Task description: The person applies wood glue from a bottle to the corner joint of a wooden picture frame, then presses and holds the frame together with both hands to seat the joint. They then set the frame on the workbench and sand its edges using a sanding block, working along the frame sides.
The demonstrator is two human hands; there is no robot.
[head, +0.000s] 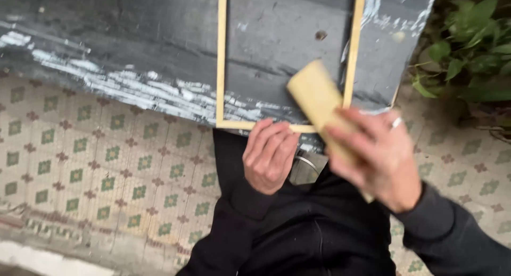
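A pale wooden frame (221,58) lies flat on a dark painted board (133,47). My left hand (269,154) grips the frame's near rail at the board's front edge, fingers curled over it. My right hand (379,160) is closed around a tan rectangular block (316,97), blurred, that sticks up and to the left from my fingers, above the frame's near right corner. A ring shows on a finger of the right hand. Both arms wear dark sleeves.
The board has white paint smears along its front edge (159,92). Below it is a tiled floor (96,164) with green and brown flower patterns. A green leafy plant (471,52) stands at the right. My dark clothing (308,228) fills the lower middle.
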